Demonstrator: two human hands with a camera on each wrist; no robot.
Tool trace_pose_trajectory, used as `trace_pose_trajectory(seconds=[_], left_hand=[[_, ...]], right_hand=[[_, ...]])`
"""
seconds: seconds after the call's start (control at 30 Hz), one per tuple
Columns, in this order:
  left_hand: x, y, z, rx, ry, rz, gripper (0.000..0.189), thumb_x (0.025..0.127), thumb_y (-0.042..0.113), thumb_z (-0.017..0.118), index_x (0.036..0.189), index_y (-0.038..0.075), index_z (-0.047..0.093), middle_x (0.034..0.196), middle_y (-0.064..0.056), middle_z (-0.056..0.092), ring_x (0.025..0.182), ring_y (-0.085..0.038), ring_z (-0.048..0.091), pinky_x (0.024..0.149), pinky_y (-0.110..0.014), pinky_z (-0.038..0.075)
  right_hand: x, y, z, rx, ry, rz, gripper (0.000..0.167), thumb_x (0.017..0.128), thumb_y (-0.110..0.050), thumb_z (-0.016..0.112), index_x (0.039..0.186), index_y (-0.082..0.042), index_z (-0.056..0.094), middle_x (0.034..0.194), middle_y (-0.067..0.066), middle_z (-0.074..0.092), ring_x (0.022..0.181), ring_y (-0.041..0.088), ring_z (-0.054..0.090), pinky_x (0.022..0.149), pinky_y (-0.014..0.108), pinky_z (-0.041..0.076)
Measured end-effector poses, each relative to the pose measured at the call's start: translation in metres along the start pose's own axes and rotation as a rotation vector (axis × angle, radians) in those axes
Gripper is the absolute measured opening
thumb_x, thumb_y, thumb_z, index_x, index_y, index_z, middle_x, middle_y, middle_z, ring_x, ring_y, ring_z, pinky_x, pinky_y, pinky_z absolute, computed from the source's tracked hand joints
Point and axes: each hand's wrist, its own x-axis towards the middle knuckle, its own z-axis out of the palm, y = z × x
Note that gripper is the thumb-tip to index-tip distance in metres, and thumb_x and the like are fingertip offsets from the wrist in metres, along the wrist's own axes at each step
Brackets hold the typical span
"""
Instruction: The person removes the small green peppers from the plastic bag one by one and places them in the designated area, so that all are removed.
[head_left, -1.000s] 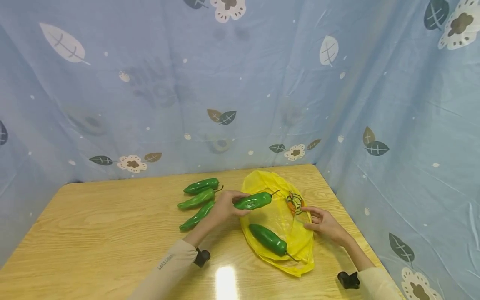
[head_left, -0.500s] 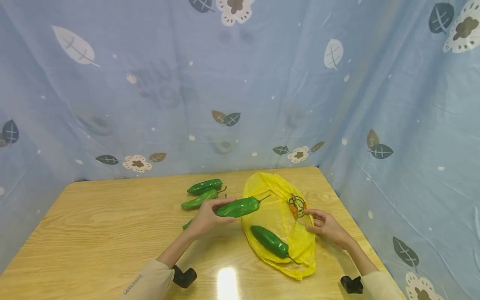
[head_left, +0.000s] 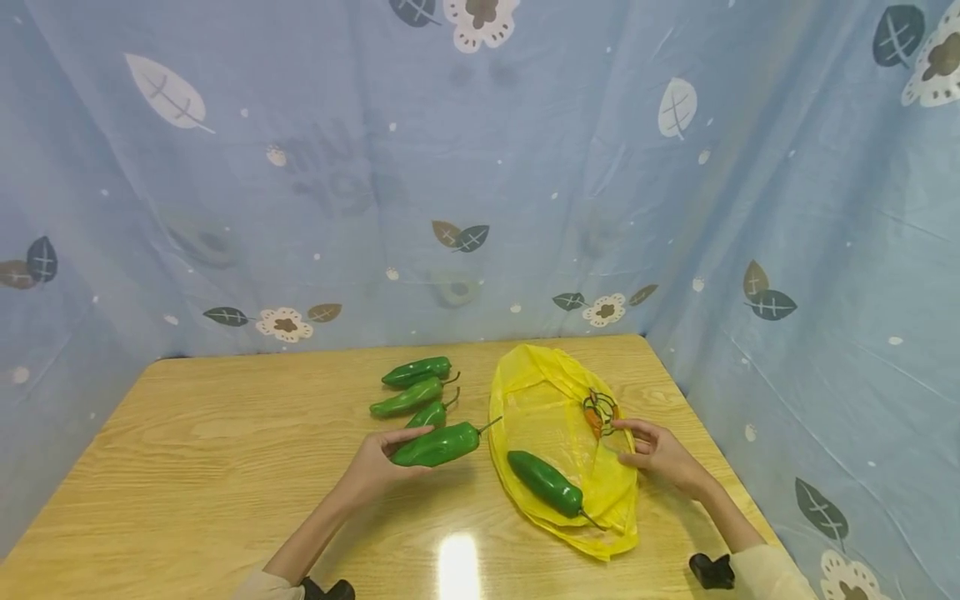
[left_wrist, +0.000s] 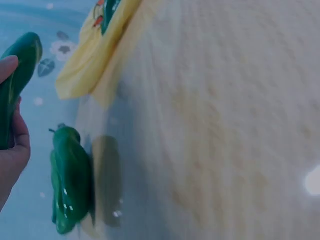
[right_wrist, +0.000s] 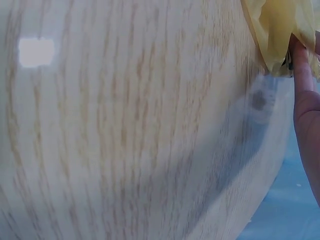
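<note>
Left of centre in the head view, we see our left hand (head_left: 375, 463) with fingers and thumb curled round a green pepper (head_left: 437, 445), held just above the wooden table (head_left: 187, 467), stem pointing right toward the bag; the left wrist view shows the same pepper (left_wrist: 15, 80) against the palm. Just above it in the frame, three loose peppers (head_left: 414, 390) lie close together on the table. Right of centre, a yellow plastic bag (head_left: 540, 400) lies spread flat, and it carries one pepper (head_left: 547, 483) near its lower edge, with a small orange and dark printed mark (head_left: 600, 412) near its right rim. At the right, our right hand (head_left: 660, 454) pinches the bag's right edge between thumb and fingertips, and the right wrist view confirms a finger (right_wrist: 300, 70) on the yellow film. We judge the step in hand to be moving peppers one by one between pile and bag. The next move calls for the right hand keeping the film steady.
</note>
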Motion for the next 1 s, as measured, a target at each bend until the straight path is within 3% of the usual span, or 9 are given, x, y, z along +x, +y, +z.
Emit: trace_pose_trajectory(seconds=[0.13,0.27,0.53,0.67,0.83,1.0], left_hand=[[-0.012,-0.006,-0.004,-0.019,0.033,-0.057,0.057,0.076,0.010,0.082,0.129,0.007,0.061,0.139,-0.021,0.048,0.120,-0.035,0.053,0.092,-0.039,0.051],[-0.016,-0.013,-0.005,0.045,0.053,-0.083,0.058,0.074,0.012,0.083,0.128,0.008,0.062,0.140,-0.022,0.047,0.120,-0.033,0.051,0.092,-0.040,0.050],[-0.013,-0.033,0.001,0.103,0.081,-0.126,0.053,0.071,0.013,0.085,0.121,0.010,0.067,0.137,-0.021,0.050,0.129,-0.042,0.039,0.106,-0.059,0.030],[-0.015,-0.040,0.004,0.126,0.122,-0.154,0.054,0.069,0.013,0.086,0.120,0.011,0.068,0.137,-0.021,0.049,0.128,-0.044,0.038,0.104,-0.063,0.029],[-0.014,-0.041,0.006,0.167,0.139,-0.128,0.054,0.068,0.009,0.086,0.119,0.009,0.068,0.135,-0.021,0.052,0.129,-0.046,0.037,0.105,-0.065,0.026],[-0.013,-0.037,0.002,0.302,0.112,-0.038,0.054,0.067,0.007,0.086,0.118,0.007,0.068,0.127,-0.019,0.060,0.125,-0.045,0.044,0.104,-0.062,0.031]], right_hand=[[0.000,0.000,0.000,-0.002,-0.002,-0.001,0.059,0.089,-0.007,0.067,0.140,0.008,0.039,0.149,0.032,0.024,0.127,0.052,0.036,0.083,0.027,0.054],[-0.001,0.000,-0.001,-0.010,0.007,0.004,0.060,0.089,-0.008,0.067,0.140,0.007,0.039,0.149,0.033,0.024,0.126,0.051,0.039,0.082,0.027,0.054],[0.000,-0.001,-0.001,0.002,-0.004,0.016,0.061,0.090,-0.008,0.066,0.141,0.009,0.037,0.148,0.034,0.023,0.118,0.035,0.053,0.081,0.029,0.055],[0.001,0.000,0.001,0.002,0.001,0.013,0.061,0.090,-0.008,0.067,0.141,0.008,0.038,0.148,0.034,0.024,0.123,0.043,0.046,0.081,0.028,0.055],[0.001,0.001,0.000,0.006,0.005,0.018,0.061,0.089,-0.008,0.067,0.141,0.008,0.038,0.149,0.033,0.024,0.125,0.045,0.043,0.081,0.028,0.054],[0.001,0.001,0.000,0.002,-0.013,0.005,0.060,0.090,-0.008,0.066,0.141,0.008,0.038,0.149,0.034,0.023,0.114,0.019,0.057,0.081,0.029,0.055]])
